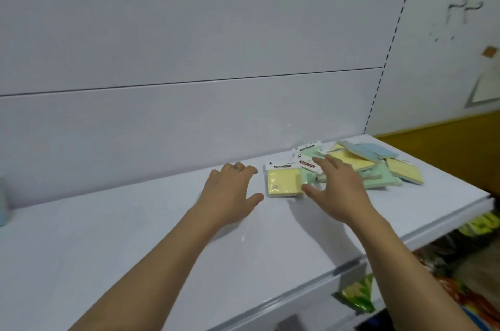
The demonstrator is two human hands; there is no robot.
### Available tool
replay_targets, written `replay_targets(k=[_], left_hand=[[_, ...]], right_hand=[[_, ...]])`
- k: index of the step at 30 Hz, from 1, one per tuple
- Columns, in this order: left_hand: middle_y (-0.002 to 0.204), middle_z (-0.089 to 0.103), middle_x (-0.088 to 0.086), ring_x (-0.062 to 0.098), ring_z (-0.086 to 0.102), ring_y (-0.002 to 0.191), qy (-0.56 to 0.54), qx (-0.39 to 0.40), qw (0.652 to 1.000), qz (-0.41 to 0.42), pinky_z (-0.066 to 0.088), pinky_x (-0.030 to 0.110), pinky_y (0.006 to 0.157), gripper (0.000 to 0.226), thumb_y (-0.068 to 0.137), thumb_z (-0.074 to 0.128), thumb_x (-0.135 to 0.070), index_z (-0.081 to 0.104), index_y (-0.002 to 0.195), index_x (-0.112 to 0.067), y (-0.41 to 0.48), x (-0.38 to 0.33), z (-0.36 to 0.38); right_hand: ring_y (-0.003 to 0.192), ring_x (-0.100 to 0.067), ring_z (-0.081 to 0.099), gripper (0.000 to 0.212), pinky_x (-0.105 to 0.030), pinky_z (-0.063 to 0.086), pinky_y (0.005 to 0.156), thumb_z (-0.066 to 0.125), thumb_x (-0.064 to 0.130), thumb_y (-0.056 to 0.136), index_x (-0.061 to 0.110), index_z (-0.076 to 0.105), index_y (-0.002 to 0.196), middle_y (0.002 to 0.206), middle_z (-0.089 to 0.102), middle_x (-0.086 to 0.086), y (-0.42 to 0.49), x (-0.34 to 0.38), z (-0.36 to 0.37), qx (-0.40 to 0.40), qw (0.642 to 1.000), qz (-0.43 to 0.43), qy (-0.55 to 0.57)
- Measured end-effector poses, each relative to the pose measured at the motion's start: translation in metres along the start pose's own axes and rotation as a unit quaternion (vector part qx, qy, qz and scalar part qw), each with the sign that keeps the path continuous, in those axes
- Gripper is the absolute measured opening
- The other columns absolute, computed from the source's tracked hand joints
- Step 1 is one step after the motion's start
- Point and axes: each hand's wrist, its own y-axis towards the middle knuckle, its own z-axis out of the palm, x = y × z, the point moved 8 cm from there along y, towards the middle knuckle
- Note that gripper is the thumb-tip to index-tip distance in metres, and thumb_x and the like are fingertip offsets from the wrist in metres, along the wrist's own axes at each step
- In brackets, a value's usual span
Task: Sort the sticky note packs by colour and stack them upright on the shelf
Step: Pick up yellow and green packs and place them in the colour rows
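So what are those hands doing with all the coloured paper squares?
A person is reaching both bare hands toward a jumble of sticky note packs lying flat on a white shelf. The right hand hovers open over the green packs, and the left hand is spread open beside a lone yellow pack. Yellow, green and blue packs are all mixed; none stands upright in that pile.

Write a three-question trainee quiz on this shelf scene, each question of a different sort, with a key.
1. True or false: the left hand is holding a pack.
2. Which colour is the pack lying between the two hands? A) blue B) yellow C) pink
3. Fill in: the packs in the pile lie flat and jumbled, none yet stacked ____.

Key: 1 false, it is open and empty; 2 B; 3 upright. The right hand is open over the green packs.
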Motion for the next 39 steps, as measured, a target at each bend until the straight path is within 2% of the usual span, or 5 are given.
replay_targets(k=[8,16,21,27,39], left_hand=[[0.129,0.051,0.005,0.026,0.045,0.122,-0.010,0.034,0.994,-0.102,0.035,0.041,0.096,0.061,0.088,0.043,-0.062,0.035,0.139,-0.030,0.036,-0.035,0.041],[0.127,0.054,0.004,0.026,0.044,0.120,-0.027,-0.022,0.986,-0.163,0.033,0.041,0.092,0.067,0.083,0.038,-0.072,0.036,0.138,-0.033,0.039,-0.033,0.064],[0.126,0.057,-0.001,0.023,0.046,0.119,-0.117,-0.052,0.979,-0.161,0.035,0.040,0.096,0.067,0.080,0.056,-0.063,0.040,0.136,-0.030,0.036,-0.019,0.066],[0.109,0.056,-0.006,0.017,0.057,0.103,-0.308,-0.062,0.928,-0.202,0.046,0.042,0.093,0.077,0.064,0.082,-0.040,0.044,0.130,-0.030,0.034,0.000,0.069],[0.117,0.047,0.000,0.016,0.052,0.102,-0.349,-0.063,0.912,-0.205,0.043,0.031,0.089,0.092,0.068,0.083,-0.029,0.032,0.144,-0.020,0.035,0.008,0.064]], right_hand=[[0.137,-0.023,0.029,0.059,-0.041,0.025,0.112,0.056,0.045,0.088,0.024,0.040,0.140,0.149,0.036,-0.002,0.002,-0.055,0.004,-0.016,1.000,0.004,0.004],[0.121,-0.025,0.045,0.045,-0.038,0.036,0.101,0.058,0.033,0.086,0.017,0.054,0.127,0.129,0.054,-0.004,0.007,-0.039,0.019,-0.055,0.997,-0.044,0.040],[0.119,-0.021,0.047,0.045,-0.033,0.041,0.090,0.050,0.032,0.089,0.020,0.049,0.132,0.127,0.052,-0.001,0.022,-0.025,0.036,-0.036,0.995,-0.009,0.093],[0.103,-0.025,0.054,0.038,-0.033,0.041,0.080,0.051,0.025,0.086,0.019,0.052,0.123,0.112,0.056,-0.002,0.023,-0.028,0.052,-0.051,0.986,0.050,0.150],[0.100,-0.027,0.057,0.036,-0.034,0.042,0.079,0.049,0.030,0.088,0.022,0.053,0.123,0.100,0.065,0.000,0.023,-0.032,0.050,-0.065,0.989,0.050,0.126]])
